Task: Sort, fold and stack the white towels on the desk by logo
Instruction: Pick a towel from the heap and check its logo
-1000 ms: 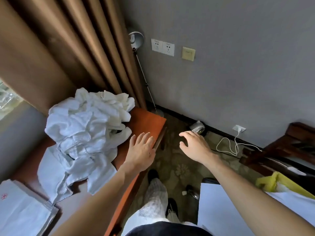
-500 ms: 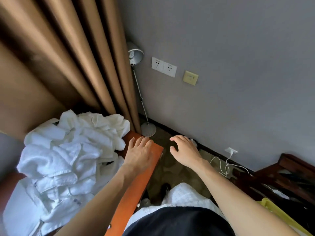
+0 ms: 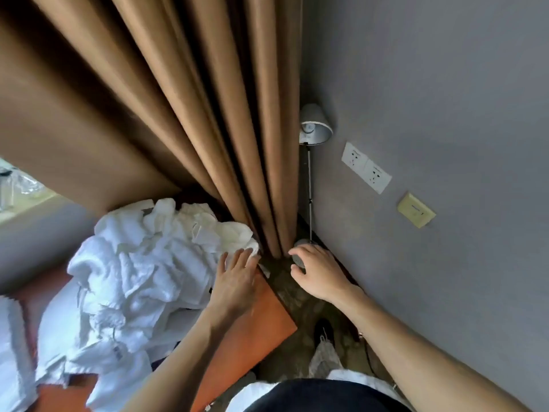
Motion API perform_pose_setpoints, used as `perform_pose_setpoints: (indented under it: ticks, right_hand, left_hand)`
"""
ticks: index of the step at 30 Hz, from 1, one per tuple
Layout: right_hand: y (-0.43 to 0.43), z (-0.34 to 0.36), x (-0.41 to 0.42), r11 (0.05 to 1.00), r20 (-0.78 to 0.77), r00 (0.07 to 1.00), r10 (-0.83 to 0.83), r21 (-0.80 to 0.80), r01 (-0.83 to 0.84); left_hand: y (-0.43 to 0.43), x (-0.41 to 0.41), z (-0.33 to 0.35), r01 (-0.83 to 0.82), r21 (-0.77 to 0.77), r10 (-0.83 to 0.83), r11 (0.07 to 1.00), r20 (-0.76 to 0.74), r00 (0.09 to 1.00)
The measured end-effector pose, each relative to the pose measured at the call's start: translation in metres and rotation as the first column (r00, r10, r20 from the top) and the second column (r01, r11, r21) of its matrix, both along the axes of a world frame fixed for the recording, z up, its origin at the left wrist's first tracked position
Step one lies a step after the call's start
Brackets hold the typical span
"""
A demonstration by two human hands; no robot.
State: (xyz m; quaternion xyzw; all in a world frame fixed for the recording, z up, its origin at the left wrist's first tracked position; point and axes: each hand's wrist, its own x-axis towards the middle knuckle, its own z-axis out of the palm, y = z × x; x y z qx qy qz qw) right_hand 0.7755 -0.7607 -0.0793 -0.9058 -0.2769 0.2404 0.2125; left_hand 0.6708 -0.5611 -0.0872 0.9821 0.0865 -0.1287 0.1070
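Observation:
A crumpled heap of white towels [image 3: 142,269] lies on the orange-brown desk [image 3: 252,331]. My left hand [image 3: 236,281] rests flat at the heap's right edge, fingers straight, fingertips touching the nearest towel by the curtain. My right hand [image 3: 318,272] hovers off the desk's right side above the floor, fingers loosely curled, holding nothing. A flatter white towel [image 3: 13,352] lies at the far left edge of the desk. No logo is readable on any towel.
Brown curtains [image 3: 178,99] hang right behind the heap. A floor lamp [image 3: 312,129] stands in the corner against the grey wall, its base under my right hand. Wall sockets [image 3: 365,168] sit to the right. Patterned floor [image 3: 297,295] lies beside the desk.
My view has tilted up and swung left. My left hand has slid forward along the desk onto the heap's edge; my right hand has moved forward toward the lamp base.

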Motion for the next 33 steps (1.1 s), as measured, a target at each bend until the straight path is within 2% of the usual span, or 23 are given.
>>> perform_pose_setpoints:
  ticks: [3,8,13,17,21,25,30,33]
  right_hand:
    - [0.021,0.004,0.030,0.988,0.032,0.988,0.154,0.030,-0.155]
    - [0.076,0.014,0.047,0.924,0.055,0.927,0.371,0.080,-0.374]
    - [0.146,0.019,0.040,0.853,0.073,0.856,0.512,0.081,-0.516]
    - [0.193,0.022,0.023,0.824,0.072,0.829,0.555,0.092,-0.560]
    - [0.239,0.025,0.007,0.789,0.064,0.791,0.608,0.062,-0.611]
    - [0.280,0.027,-0.007,0.763,0.089,0.764,0.639,0.048,-0.644]
    - [0.317,0.022,-0.015,0.754,0.107,0.757,0.644,0.073,-0.652]
    - [0.338,0.014,-0.015,0.762,0.099,0.763,0.639,0.055,-0.645]
  left_hand:
    - [0.002,0.003,0.011,-0.175,0.004,0.174,0.985,0.035,0.984]
    - [0.014,-0.029,0.025,-0.378,0.053,0.377,0.924,0.036,0.926]
    - [0.048,-0.062,0.030,-0.533,0.061,0.530,0.844,0.053,0.846]
    - [0.079,-0.082,0.025,-0.573,0.060,0.570,0.817,0.065,0.819]
    - [0.110,-0.094,0.019,-0.635,-0.030,0.633,0.772,0.124,0.764]
    - [0.137,-0.109,0.015,-0.692,-0.074,0.695,0.718,0.108,0.710]
    - [0.153,-0.117,0.009,-0.664,-0.099,0.671,0.741,0.135,0.729]
    - [0.154,-0.113,0.007,-0.673,-0.148,0.689,0.724,0.195,0.698]
